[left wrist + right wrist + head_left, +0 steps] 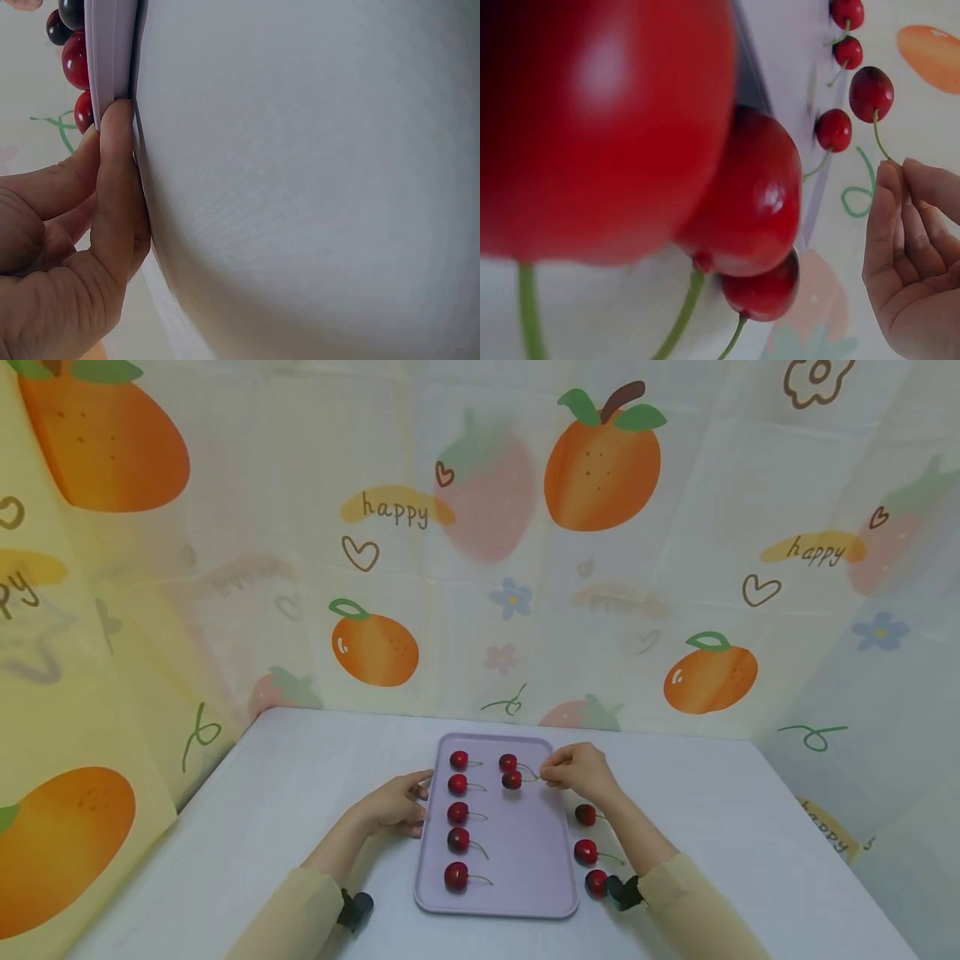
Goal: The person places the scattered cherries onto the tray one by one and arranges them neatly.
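My right hand (581,770) pinches the green stem of a dark red cherry (512,780) between thumb and fingertips. In the right wrist view this cherry (871,94) hangs from its stem, over the far right part of a pale purple tray (517,860). Close behind it another cherry (507,762) lies on the tray. Several more, such as one cherry (457,813), form a column along the tray's left side, stems pointing right. At the tray's left edge, my left hand (393,803) touches the rim with its fingertips; the left wrist view shows them against the outer wall.
Right of the tray, several cherries (586,852) lie on the white table (262,827), partly under my right forearm. Dark wrist cameras (356,910) sit on both wrists. A fruit-printed cloth (480,610) hangs behind the table.
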A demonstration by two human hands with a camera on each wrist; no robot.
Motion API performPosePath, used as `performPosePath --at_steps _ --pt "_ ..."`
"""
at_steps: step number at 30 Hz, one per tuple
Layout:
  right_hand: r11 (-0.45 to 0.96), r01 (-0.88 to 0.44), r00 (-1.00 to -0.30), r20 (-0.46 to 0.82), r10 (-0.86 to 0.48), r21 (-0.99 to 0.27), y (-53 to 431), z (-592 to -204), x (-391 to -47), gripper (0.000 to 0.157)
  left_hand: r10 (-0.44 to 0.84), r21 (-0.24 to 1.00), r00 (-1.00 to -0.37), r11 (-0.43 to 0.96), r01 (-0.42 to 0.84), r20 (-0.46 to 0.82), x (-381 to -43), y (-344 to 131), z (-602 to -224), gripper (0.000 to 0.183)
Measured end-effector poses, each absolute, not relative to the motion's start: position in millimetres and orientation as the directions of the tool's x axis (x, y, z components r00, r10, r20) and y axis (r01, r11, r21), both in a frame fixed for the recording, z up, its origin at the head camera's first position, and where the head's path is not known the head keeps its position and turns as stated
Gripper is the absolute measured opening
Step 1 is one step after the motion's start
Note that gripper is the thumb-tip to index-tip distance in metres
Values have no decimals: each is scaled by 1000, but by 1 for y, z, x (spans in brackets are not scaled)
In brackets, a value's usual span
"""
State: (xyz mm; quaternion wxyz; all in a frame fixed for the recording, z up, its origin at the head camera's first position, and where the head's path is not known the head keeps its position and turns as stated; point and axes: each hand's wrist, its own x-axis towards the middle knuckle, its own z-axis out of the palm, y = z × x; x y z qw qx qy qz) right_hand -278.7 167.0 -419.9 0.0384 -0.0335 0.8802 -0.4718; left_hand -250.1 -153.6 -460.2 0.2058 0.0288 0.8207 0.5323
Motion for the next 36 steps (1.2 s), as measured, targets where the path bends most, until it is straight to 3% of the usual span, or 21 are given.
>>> performPosePath --at_steps 36 --pt "643 -6 -998 -37 -54 -766 158 -434 -274 6 250 885 -920 432 -172 -301 -243 -151 -451 76"
